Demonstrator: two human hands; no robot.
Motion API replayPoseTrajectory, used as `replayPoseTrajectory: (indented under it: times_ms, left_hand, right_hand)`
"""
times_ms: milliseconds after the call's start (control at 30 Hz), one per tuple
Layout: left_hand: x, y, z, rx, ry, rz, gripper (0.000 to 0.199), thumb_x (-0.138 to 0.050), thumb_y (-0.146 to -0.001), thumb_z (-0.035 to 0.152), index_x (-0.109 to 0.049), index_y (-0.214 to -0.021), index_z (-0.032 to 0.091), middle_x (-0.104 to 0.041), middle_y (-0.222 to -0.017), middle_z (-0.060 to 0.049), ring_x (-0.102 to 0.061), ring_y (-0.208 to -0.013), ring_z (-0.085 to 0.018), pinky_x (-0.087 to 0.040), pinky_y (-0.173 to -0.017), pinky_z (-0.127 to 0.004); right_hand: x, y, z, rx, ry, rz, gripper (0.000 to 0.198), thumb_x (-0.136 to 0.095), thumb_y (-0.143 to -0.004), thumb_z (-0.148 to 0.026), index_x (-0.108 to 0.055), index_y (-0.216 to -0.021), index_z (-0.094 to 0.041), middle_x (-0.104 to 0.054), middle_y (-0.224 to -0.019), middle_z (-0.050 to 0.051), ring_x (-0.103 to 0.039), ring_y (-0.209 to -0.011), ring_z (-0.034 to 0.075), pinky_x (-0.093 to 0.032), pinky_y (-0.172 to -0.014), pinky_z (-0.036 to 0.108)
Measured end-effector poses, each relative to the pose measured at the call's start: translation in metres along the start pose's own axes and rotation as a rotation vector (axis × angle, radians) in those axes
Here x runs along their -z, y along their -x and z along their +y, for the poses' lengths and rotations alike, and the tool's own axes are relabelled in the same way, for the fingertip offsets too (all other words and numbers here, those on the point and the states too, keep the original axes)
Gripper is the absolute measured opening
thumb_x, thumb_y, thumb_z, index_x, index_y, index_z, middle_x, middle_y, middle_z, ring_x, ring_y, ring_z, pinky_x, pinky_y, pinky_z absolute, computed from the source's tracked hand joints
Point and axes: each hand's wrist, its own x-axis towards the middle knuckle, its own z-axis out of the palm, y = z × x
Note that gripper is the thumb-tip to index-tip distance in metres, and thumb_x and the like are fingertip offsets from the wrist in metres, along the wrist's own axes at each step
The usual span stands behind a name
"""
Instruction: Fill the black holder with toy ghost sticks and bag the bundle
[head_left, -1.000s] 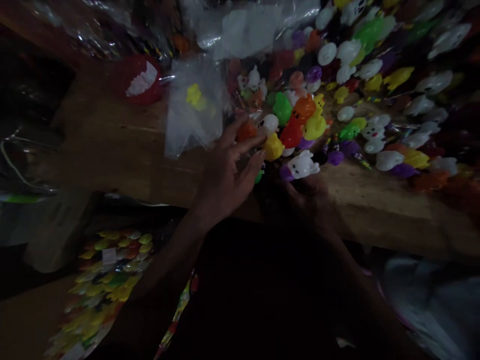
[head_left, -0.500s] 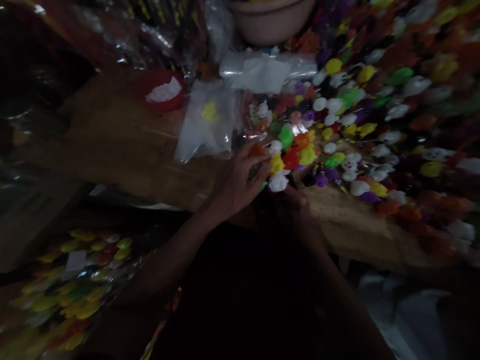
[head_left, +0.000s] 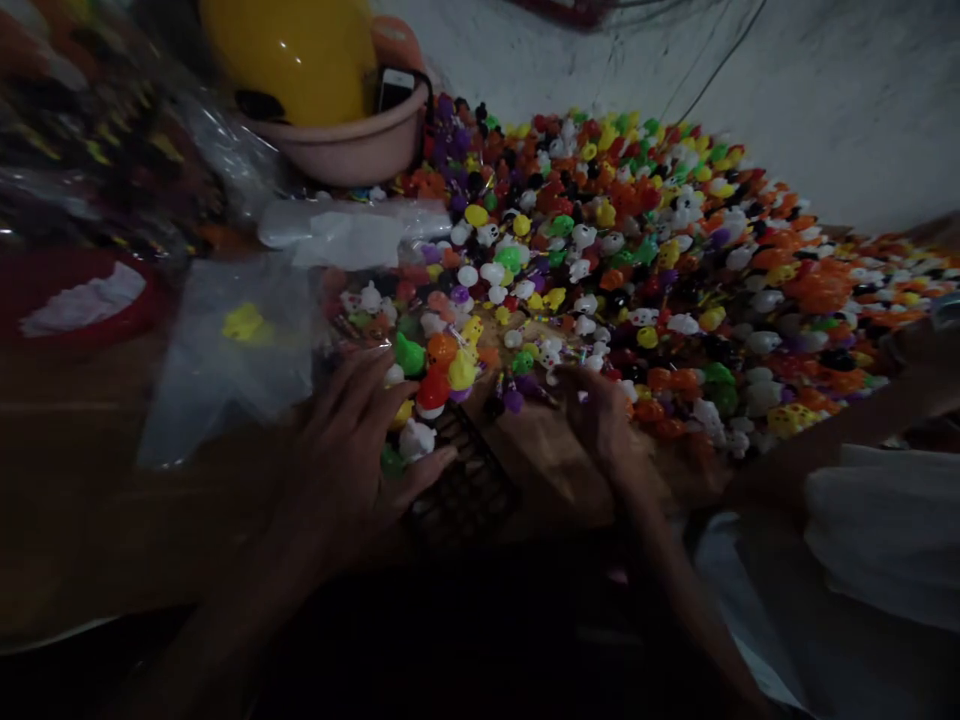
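A tight cluster of small glossy toy heads, among them a red one (head_left: 433, 388), a yellow one (head_left: 462, 370) and a white one (head_left: 417, 440), stands in or on a black grid rack (head_left: 469, 480). My left hand (head_left: 352, 430) lies along the cluster's left side, fingers apart and thumb stretched past the white head. To the right, my right hand (head_left: 604, 415) hovers low by the loose toys, close to some purple ones (head_left: 517, 393). Its fingers look parted, with nothing clear between them, though the picture is dark there.
A large heap of coloured toys (head_left: 675, 220) covers the right and back. Left of the cluster lie a clear bag (head_left: 225, 400) with a yellow toy and a red bowl (head_left: 127, 325). Behind stands a pink basin (head_left: 352, 155). Another person's arm (head_left: 825, 430) reaches in from the right.
The view has swung to the right. My right hand has left the front of the cluster and moved right to the loose toys. My left hand stays beside the cluster, its thumb now stretched out.
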Motion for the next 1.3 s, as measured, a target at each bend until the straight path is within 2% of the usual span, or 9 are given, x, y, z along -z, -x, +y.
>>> replayPoseTrajectory:
  times_ms: [67, 133, 300, 467, 567, 800, 1000, 1133, 1300]
  left_hand:
    - [0.0, 0.0, 0.001, -0.005, -0.064, -0.017, 0.041, -0.052, -0.096, 0.044, -0.06, -0.123, 0.013, -0.049, -0.152, -0.018, -0.042, -0.144, -0.037, -0.04, -0.115, -0.056]
    - [0.0, 0.0, 0.003, 0.005, -0.098, -0.025, 0.036, -0.051, -0.096, 0.039, -0.059, -0.122, 0.014, -0.049, -0.152, -0.017, -0.041, -0.145, -0.038, -0.041, -0.114, -0.057]
    - [0.0, 0.001, 0.002, -0.005, -0.121, -0.06, 0.034, -0.052, -0.095, 0.036, -0.056, -0.122, 0.016, -0.048, -0.153, -0.016, -0.042, -0.144, -0.038, -0.042, -0.114, -0.057]
    - [0.001, 0.001, -0.002, -0.056, -0.141, -0.069, 0.034, -0.049, -0.096, 0.034, -0.053, -0.125, 0.015, -0.049, -0.151, -0.019, -0.044, -0.142, -0.037, -0.046, -0.109, -0.058]
    - [-0.002, 0.0, -0.001, -0.073, -0.172, -0.044, 0.035, -0.047, -0.096, 0.035, -0.055, -0.123, 0.015, -0.053, -0.147, -0.019, -0.049, -0.138, -0.039, -0.049, -0.103, -0.059]
    - [-0.008, -0.001, -0.002, -0.069, -0.222, -0.013, 0.036, -0.048, -0.094, 0.036, -0.058, -0.12, 0.014, -0.057, -0.144, -0.019, -0.054, -0.132, -0.038, -0.052, -0.098, -0.056]
    - [-0.006, -0.002, 0.0, -0.051, -0.221, -0.033, 0.038, -0.05, -0.093, 0.038, -0.061, -0.12, 0.014, -0.057, -0.145, -0.017, -0.054, -0.134, -0.038, -0.052, -0.097, -0.056]
    - [-0.007, -0.003, 0.002, -0.062, -0.243, -0.013, 0.039, -0.051, -0.09, 0.037, -0.064, -0.118, 0.013, -0.058, -0.143, -0.018, -0.056, -0.132, -0.039, -0.053, -0.096, -0.056]
    - [-0.009, -0.002, 0.002, -0.023, -0.236, -0.033, 0.04, -0.052, -0.09, 0.038, -0.063, -0.121, 0.014, -0.057, -0.146, -0.015, -0.053, -0.135, -0.037, -0.052, -0.098, -0.056]
  right_hand:
    - [0.015, -0.031, 0.031, -0.067, 0.253, -0.019, 0.028, -0.05, -0.092, -0.025, -0.076, -0.1, -0.019, -0.076, -0.097, 0.01, -0.069, -0.086, 0.023, -0.049, -0.073, 0.03]
    - [0.016, -0.056, 0.052, -0.1, 0.466, -0.141, 0.028, -0.051, -0.09, -0.025, -0.077, -0.099, -0.017, -0.075, -0.1, 0.013, -0.067, -0.091, 0.025, -0.045, -0.074, 0.031]
    - [-0.004, -0.08, 0.066, -0.095, 0.71, -0.368, 0.028, -0.053, -0.088, -0.023, -0.077, -0.099, -0.015, -0.073, -0.11, 0.016, -0.062, -0.106, 0.03, -0.04, -0.083, 0.034]
    - [0.007, -0.086, 0.068, -0.078, 0.712, -0.43, 0.03, -0.05, -0.087, -0.018, -0.077, -0.098, -0.015, -0.073, -0.102, 0.013, -0.062, -0.092, 0.024, -0.038, -0.075, 0.031]
    - [0.01, -0.103, 0.065, -0.064, 0.738, -0.356, 0.035, -0.042, -0.091, -0.015, -0.075, -0.102, -0.013, -0.072, -0.104, 0.016, -0.062, -0.088, 0.025, -0.036, -0.071, 0.032]
    - [-0.022, -0.141, 0.049, 0.12, 0.717, -0.364, 0.025, -0.05, -0.086, -0.007, -0.074, -0.093, -0.01, -0.07, -0.098, 0.018, -0.06, -0.094, 0.025, -0.036, -0.076, 0.031]
    - [0.014, -0.125, 0.042, 0.185, 0.679, -0.153, 0.043, -0.033, -0.099, -0.017, -0.06, -0.131, -0.009, -0.064, -0.117, 0.02, -0.056, -0.102, 0.027, -0.036, -0.081, 0.034]
    - [0.027, -0.127, 0.046, 0.164, 0.72, -0.22, 0.039, -0.034, -0.097, -0.016, -0.07, -0.107, -0.011, -0.067, -0.109, 0.019, -0.058, -0.096, 0.027, -0.033, -0.074, 0.033]
    - [-0.011, -0.145, 0.056, 0.173, 0.687, -0.385, 0.028, -0.049, -0.093, -0.023, -0.074, -0.091, -0.011, -0.071, -0.09, 0.017, -0.059, -0.086, 0.025, -0.035, -0.072, 0.031]
